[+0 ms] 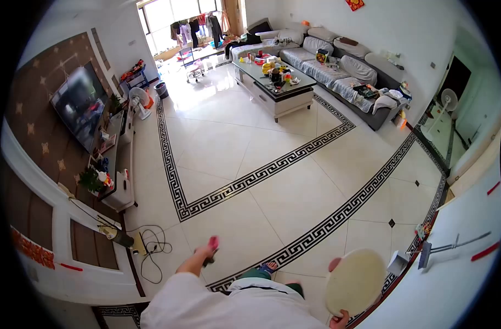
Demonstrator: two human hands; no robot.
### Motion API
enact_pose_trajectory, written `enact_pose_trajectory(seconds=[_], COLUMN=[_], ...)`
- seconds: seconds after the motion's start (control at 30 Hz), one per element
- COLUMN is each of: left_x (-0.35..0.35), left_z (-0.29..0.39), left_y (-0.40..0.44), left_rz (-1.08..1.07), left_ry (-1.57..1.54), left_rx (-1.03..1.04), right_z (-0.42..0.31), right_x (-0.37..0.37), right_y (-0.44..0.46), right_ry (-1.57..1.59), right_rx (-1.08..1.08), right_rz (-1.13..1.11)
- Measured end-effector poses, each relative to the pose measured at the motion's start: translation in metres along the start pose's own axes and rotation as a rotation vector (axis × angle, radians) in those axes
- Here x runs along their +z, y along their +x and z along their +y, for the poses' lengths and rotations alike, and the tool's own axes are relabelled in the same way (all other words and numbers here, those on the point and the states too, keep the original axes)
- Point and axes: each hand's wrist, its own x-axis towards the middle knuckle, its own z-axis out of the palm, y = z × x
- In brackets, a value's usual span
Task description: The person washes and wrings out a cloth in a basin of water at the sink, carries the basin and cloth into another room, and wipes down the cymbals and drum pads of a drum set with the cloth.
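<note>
Close to me, a person in a white top stands on the pale tiled floor [239, 156], arms out low to either side. The right grip [340, 319] is closed on the lower edge of a round cream-coloured board [356, 282], which hangs tilted up beside the right leg, its broad flat face showing. A pinkish shape pokes out past the board's left edge; I cannot make out what it is. The left grip [205, 252] reaches out ahead, above the floor, well apart from the board. Something pink and something dark show at its fingers, blurred, so I cannot tell whether it is open or closed. A black cable [161, 245] lies looped on the tiles to its left. One sandalled foot [269, 267] rests on the dark key-pattern border. Across the room a low bench [291, 103] carries clutter beside the covered sofa [301, 55].
</note>
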Motion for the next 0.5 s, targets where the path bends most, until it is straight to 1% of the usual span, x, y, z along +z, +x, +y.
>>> enact_pose_trajectory(seconds=[0.03,0.07,0.1,0.13,0.17,0.23,0.27,0.33,0.4,0.43,0.47,0.5], left_x=[-0.041,-0.082,-0.120,-0.160,-0.191,-0.232,-0.249,-0.274,-0.288,-0.291,-0.287,-0.286], left_z=[0.049,0.098,0.151,0.203,0.250,0.336,0.371,0.441,0.495,0.510,0.520,0.532], left_y=[0.011,0.022,0.028,0.007,0.017,-0.005,0.000,0.007,0.022,0.036,0.079,0.097], left_rz=[0.131,0.262,0.354,0.442,0.456,0.909,0.909,0.904,0.697,0.583,0.433,0.415], left_ry=[0.008,0.022,0.029,0.025,0.029,0.027,0.015,-0.011,-0.054,-0.049,-0.070,0.055], left_rx=[0.047,0.091,0.131,0.214,0.240,0.481,0.475,0.466,0.356,0.307,0.251,0.215], right_z=[0.006,0.016,0.022,0.025,0.028,0.016,0.015,0.031,0.051,0.060,0.074,0.067], right_x=[-0.002,-0.006,-0.005,-0.008,-0.010,-0.032,-0.042,-0.056,-0.061,-0.061,-0.055,-0.072], right_y=[0.012,0.036,0.063,0.087,0.112,0.171,0.201,0.264,0.344,0.367,0.387,0.411], right_ry=[0.005,-0.020,0.198,0.416,0.632,0.355,0.213,0.608,1.020,1.234,1.242,1.295], right_rx=[0.022,0.111,0.172,0.231,0.292,0.308,0.316,0.552,0.768,0.892,0.858,0.833], right_rz=[0.031,-0.048,0.017,0.086,0.154,0.105,0.080,0.091,0.124,0.157,0.338,0.315])
